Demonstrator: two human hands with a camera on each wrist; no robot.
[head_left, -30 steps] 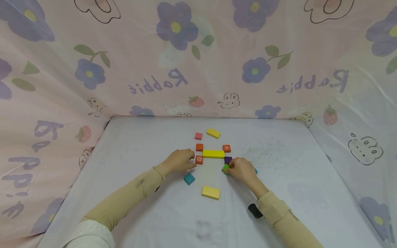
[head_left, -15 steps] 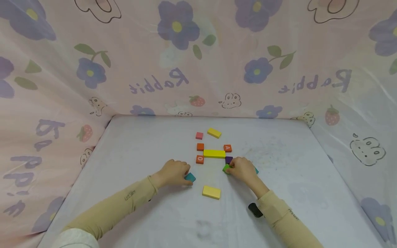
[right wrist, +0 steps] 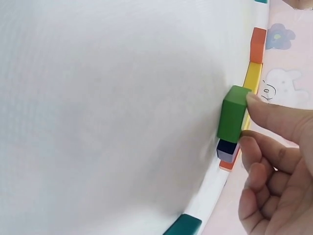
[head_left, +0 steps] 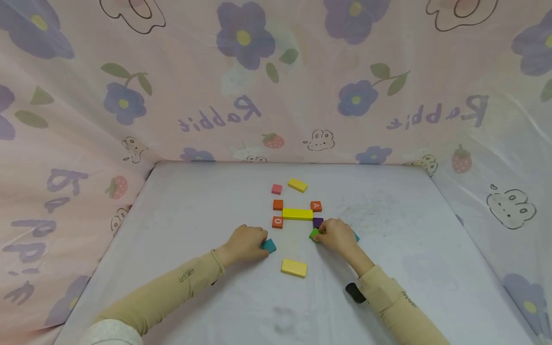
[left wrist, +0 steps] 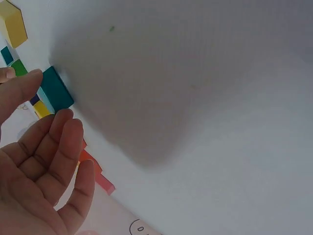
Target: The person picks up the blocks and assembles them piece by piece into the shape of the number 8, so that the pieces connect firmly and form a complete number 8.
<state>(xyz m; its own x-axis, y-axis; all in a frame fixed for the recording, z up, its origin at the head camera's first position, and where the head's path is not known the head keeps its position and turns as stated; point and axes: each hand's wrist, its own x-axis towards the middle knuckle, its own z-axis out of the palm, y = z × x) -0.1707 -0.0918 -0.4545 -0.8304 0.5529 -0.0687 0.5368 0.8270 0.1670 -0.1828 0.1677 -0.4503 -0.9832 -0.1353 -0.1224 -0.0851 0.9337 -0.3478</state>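
My left hand (head_left: 247,244) pinches a teal block (left wrist: 55,90) between thumb and fingertips, low over the white table. My right hand (head_left: 338,235) holds a green block (right wrist: 233,113) by its sides, close to a purple block (head_left: 318,223). Between the hands and farther off, a long yellow block (head_left: 297,214) lies sideways. At its left end are a plain orange block (head_left: 278,204) and an orange block marked with a ring (head_left: 277,222). An orange block lettered A (head_left: 316,206) sits by its right end, beyond the purple one.
Nearest the person is a pale yellow block (head_left: 294,268). At the back lie a pink block (head_left: 277,189) and another yellow block (head_left: 297,185). A second teal block (head_left: 356,236) shows partly behind my right hand. Patterned cloth (head_left: 297,105) walls the table (head_left: 207,191) on three sides.
My left hand has come back from beside the orange blocks to the teal block, gripped it and shifted it slightly right. The right hand has stayed at the green block.
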